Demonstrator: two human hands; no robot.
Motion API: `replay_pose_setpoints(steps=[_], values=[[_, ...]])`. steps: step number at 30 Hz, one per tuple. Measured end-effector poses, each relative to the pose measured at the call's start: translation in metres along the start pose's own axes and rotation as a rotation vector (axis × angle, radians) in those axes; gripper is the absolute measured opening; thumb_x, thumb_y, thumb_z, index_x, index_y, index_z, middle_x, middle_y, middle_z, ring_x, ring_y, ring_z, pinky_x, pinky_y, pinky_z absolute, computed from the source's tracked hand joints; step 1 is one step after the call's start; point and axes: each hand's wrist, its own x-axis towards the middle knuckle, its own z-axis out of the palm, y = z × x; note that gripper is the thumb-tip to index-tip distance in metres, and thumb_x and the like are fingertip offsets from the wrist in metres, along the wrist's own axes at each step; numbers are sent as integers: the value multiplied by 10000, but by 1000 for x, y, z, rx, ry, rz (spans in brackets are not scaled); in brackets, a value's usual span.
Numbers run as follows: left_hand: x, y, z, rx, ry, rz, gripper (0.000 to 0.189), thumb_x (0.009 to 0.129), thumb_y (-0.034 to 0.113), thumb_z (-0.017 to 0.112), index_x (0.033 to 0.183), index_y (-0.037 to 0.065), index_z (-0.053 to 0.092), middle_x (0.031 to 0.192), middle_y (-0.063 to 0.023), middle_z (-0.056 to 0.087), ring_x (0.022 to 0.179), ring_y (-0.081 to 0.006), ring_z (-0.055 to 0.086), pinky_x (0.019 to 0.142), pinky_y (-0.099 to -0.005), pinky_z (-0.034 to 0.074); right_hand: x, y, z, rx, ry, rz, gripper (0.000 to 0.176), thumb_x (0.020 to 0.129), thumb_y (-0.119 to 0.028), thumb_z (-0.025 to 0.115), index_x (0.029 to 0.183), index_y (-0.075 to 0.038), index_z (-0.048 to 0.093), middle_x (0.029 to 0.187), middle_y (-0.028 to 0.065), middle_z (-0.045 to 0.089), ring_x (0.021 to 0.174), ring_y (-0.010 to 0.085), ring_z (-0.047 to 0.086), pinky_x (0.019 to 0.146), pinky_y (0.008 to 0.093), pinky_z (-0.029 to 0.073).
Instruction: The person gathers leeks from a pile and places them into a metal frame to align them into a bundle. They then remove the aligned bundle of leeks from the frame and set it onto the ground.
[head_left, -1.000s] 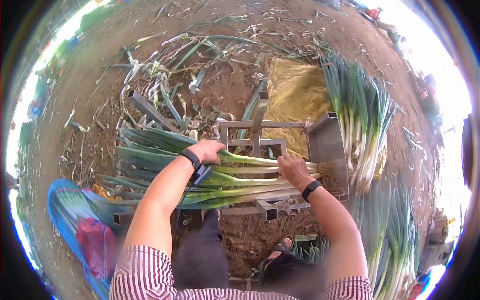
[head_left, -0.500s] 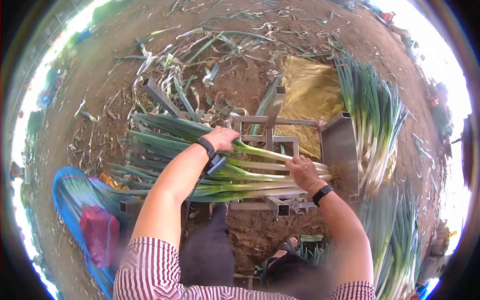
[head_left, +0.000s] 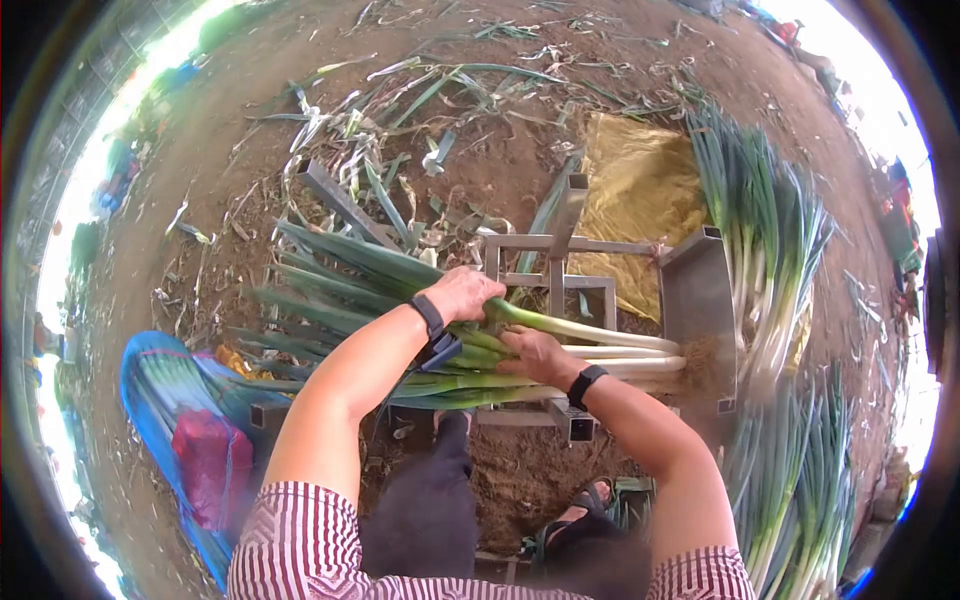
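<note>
Several long green onions [head_left: 590,331] lie across a metal frame [head_left: 612,290], with leaves to the left and roots against an upright metal plate [head_left: 700,300] on the right. My left hand [head_left: 465,295] is wrapped round the upper stalks where green turns pale. Beside it, slightly lower and to the right, my right hand [head_left: 537,356] has its fingers bent over the middle stalks. Its fingertips are partly hidden among them.
A yellow sheet [head_left: 635,200] lies behind the frame. More green onions [head_left: 765,220] are piled at the right. A blue wrap with a red bundle [head_left: 212,468] is at the lower left. Loose leaves [head_left: 350,130] litter the soil.
My right hand has moved left along the stalks, from near the root ends to beside my left hand. The whole view has shifted slightly.
</note>
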Motion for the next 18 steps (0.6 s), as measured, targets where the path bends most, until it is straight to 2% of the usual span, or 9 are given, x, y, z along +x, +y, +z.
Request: replay_pose_setpoints(steps=[2,3,4,6,8,11,12,15,18], values=[[-8,5,3,-63,-9,11,456,672,189,745,1110,145,628,944,-133,684,925,-334,647,814,-453,497,-5,-11,-3,22,55,-13,426,746,-245,760,1060,-38,559,1022,179,581,920,390,600,784,438,494],[-12,5,2,-102,-48,-5,459,697,235,727,1133,134,624,995,-150,678,965,-339,635,840,-452,488,-7,-14,-5,29,83,-16,403,739,-223,763,1046,-48,567,1036,168,579,937,392,599,792,443,494],[-13,0,7,-173,-84,-16,463,715,260,714,1149,130,620,1014,-160,673,986,-345,627,858,-448,483,-7,-10,-1,48,44,-3,425,744,-187,746,1103,-65,552,1089,161,565,1011,358,582,838,413,485],[-17,-4,15,-263,-138,-53,470,746,297,692,1175,122,613,1047,-175,663,1022,-353,613,888,-438,473,-7,-7,2,-53,8,-129,508,756,-173,742,1194,-56,512,1102,175,561,997,367,584,839,415,490],[-21,1,11,-311,-186,-93,483,762,318,687,1193,116,607,1060,-181,658,1037,-361,607,906,-428,467,-7,-16,-9,-36,-121,-48,586,766,-163,734,1281,-67,472,1170,175,547,1056,353,561,900,418,470],[-28,7,20,-255,-85,-109,423,775,293,673,1157,123,610,1029,-186,662,997,-368,617,864,-450,482,-21,-16,-6,-150,27,-112,493,793,-158,651,1248,-73,480,1208,117,539,1123,297,524,956,382,436],[-29,7,24,-239,-85,-119,416,776,292,670,1151,125,607,1023,-177,665,995,-361,619,857,-461,480,-29,-15,-6,-168,64,-110,465,816,-159,630,1256,-87,499,1216,108,549,1118,313,524,969,420,422],[-32,9,24,-226,-53,-124,398,777,293,669,1131,124,606,1007,-162,670,981,-344,627,847,-457,484,-51,-6,-13,-195,153,-51,428,824,-169,631,1237,-107,538,1188,97,567,1120,305,527,952,433,414],[-36,9,28,-230,16,-126,401,773,287,675,1133,125,607,1005,-155,672,975,-335,630,845,-437,488,-80,5,-22,-392,285,33,357,833,-211,633,1176,-125,586,1156,82,580,1096,286,534,928,418,407]])
